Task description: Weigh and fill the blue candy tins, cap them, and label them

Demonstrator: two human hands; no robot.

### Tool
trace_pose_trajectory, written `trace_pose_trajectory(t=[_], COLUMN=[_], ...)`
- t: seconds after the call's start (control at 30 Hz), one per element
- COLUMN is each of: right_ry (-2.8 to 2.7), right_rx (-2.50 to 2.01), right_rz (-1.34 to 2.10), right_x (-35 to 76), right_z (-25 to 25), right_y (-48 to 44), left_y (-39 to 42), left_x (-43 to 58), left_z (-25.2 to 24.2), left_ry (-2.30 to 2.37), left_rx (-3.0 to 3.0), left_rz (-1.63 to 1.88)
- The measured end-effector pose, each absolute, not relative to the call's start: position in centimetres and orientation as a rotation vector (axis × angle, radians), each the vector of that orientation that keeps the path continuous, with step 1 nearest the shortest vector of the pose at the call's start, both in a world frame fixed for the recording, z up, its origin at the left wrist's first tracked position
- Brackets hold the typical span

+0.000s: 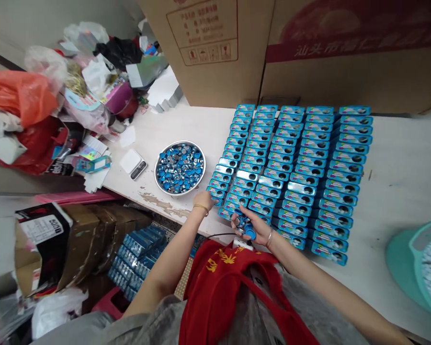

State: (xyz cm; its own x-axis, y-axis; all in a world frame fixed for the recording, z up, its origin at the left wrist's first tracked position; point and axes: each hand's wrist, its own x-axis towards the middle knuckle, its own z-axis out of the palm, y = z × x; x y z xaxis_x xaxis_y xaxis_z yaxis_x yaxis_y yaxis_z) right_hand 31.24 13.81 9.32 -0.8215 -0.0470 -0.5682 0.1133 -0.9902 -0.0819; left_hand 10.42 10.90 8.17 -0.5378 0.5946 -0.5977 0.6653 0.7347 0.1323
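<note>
Several rows of blue tin boxes (294,167) lie overlapped across the white table (398,172). My left hand (204,200) rests closed on the nearest boxes of the leftmost row, its fingers curled over one. My right hand (249,226) sits palm up at the table's front edge, fingers curled round a few small blue round caps (249,231). A steel bowl (180,167) full of the same blue caps stands just left of the boxes, a little beyond my left hand.
A small white scale (133,163) lies left of the bowl. Bags and clutter (57,105) pile up at the far left. Big cardboard cartons (309,48) stand behind the table. A teal container (422,268) sits at the right. Cartons with more blue boxes (136,254) stand below.
</note>
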Motion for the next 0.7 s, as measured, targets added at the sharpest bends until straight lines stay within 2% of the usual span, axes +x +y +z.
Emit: trace_pose_trajectory(t=[0.2,0.3,0.37,0.43,0.53,0.7], right_ry=[0.155,0.174,0.207,0.244,0.318,0.416], right_rx=[0.895,0.899,0.905,0.906,0.933,1.084], right_rz=[-2.901,-2.894,-2.883,-2.879,-2.923,-3.048], right_x=[30.5,30.3,30.2,29.9,29.5,29.5], right_z=[9.0,9.0,9.0,8.9,8.6,8.5], right_y=[14.7,15.0,15.1,15.1,15.0,15.4], left_y=[10.0,9.1,8.8,8.9,9.9,11.9], left_x=[11.2,12.6,13.7,14.5,14.4,11.9], left_z=[9.3,10.4,10.9,10.9,10.2,8.8], left_ry=[2.326,2.212,1.946,1.711,1.851,2.253], left_rx=[0.986,1.041,1.025,0.976,0.935,0.916], left_rz=[-0.108,0.322,0.708,0.884,0.816,0.511])
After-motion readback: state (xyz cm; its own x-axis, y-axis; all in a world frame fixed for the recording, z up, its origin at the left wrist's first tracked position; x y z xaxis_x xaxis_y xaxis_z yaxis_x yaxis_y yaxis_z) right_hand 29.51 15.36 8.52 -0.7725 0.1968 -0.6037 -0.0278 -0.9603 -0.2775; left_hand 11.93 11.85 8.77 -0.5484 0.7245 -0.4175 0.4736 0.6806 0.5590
